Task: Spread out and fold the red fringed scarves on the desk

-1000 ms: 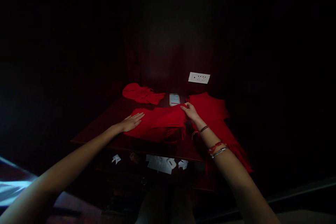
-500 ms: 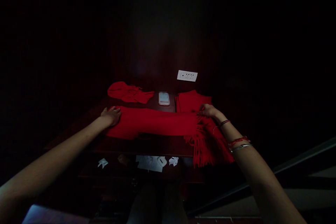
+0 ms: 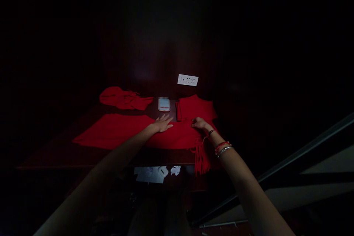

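A red fringed scarf lies spread lengthwise across the dark table. My left hand rests flat on its middle, fingers spread. Near the right end, my right hand has its fingers curled together at the far edge of the cloth, pinching it. Below that hand the fringe hangs over the table's front edge. Behind the right hand sits a folded red cloth. Another crumpled red cloth lies at the back left.
A phone with a lit screen lies at the back of the dark table. On the wall behind is a white socket panel. White papers and a crumpled paper lie on a lower shelf. Deep shadow hides both sides.
My left hand has slid from the scarf's left end to its middle. My right hand has moved slightly left along the far edge, and the fringe is bunched closer together.
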### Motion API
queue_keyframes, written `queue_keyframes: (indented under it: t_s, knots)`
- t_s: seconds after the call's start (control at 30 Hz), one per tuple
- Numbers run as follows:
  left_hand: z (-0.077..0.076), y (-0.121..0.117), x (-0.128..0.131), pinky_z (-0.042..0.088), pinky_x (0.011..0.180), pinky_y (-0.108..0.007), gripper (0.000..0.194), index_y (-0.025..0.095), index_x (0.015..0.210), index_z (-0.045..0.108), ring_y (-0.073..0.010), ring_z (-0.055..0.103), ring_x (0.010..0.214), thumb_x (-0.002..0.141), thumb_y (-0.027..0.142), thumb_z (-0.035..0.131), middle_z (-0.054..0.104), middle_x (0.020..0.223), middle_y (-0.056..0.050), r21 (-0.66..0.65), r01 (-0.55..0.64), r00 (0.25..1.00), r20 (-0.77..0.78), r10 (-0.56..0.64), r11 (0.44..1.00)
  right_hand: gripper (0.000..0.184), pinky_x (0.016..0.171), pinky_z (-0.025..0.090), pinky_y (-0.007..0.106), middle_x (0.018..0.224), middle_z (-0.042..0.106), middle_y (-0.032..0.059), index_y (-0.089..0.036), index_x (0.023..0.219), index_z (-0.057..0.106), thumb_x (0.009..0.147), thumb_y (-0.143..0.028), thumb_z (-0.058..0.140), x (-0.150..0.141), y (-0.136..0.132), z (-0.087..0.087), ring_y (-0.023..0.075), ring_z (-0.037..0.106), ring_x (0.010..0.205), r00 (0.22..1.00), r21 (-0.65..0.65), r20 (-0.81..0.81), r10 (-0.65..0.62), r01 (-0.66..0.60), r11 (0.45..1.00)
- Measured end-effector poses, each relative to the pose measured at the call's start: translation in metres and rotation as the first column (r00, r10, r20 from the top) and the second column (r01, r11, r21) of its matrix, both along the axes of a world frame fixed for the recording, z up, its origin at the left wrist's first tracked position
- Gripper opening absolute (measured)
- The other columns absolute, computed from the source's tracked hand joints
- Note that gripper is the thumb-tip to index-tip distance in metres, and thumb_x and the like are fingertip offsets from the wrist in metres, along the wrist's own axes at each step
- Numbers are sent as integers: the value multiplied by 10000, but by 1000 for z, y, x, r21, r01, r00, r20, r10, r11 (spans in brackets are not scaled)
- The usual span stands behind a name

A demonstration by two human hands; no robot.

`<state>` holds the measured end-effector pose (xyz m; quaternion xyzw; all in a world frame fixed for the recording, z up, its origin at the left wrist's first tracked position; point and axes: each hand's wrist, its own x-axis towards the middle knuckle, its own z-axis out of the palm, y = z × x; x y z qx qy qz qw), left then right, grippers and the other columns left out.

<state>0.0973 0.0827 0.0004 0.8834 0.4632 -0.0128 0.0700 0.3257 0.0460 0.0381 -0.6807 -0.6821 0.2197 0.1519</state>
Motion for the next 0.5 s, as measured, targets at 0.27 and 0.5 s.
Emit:
queue_keyframes:
  t_s: [0.27, 0.5]
  knots:
    - [-33, 5, -2, 141, 979, -438, 548, 232, 1317, 191, -232, 114, 1252, 840, 496, 142, 150, 1378, -59, 80, -60, 997, 48, 56, 995, 138, 498, 391, 168, 575, 439, -70, -186, 653, 388, 595, -204, 512, -6, 3, 6, 51, 457, 501, 942, 72, -331, 59, -37, 997]
    - [-29, 4, -4, 142, 975, -451, 542, 214, 1310, 218, -236, 115, 1251, 839, 475, 150, 165, 1376, -46, 82, -53, 998, 47, 50, 995, 63, 540, 416, 225, 559, 488, -11, -174, 665, 473, 620, -140, 444, 32, 11, 18, 124, 526, 574, 959, 105, -261, -112, 143, 984]
